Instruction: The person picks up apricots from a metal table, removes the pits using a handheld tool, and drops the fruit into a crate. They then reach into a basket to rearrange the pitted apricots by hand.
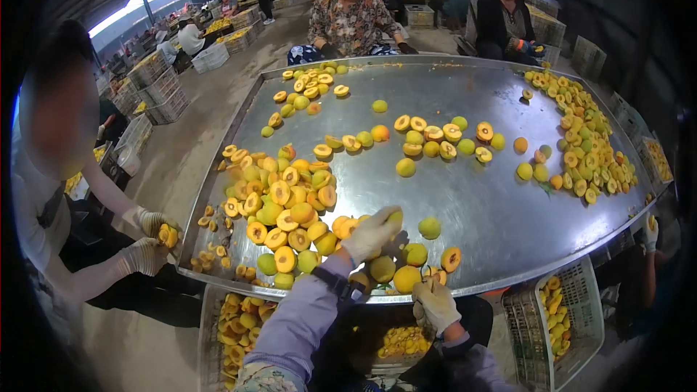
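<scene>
Left hand (372, 234): I'm closing gloved fingers on a whole peach (395, 216), lower centre.
Right hand (434, 303): curling shut, contents unclear.
Care: I'm keeping grip gentle.

A round yellow-green peach (394, 217), whole and uncut, sits near the front edge of the steel table (465, 203), beside a heap of halved orange-centred peaches (279, 210).

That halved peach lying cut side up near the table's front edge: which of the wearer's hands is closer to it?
Right. The right hand sits at the table's front edge, just below and left of the halved peach. The left hand is farther left, resting on a whole peach.
</scene>
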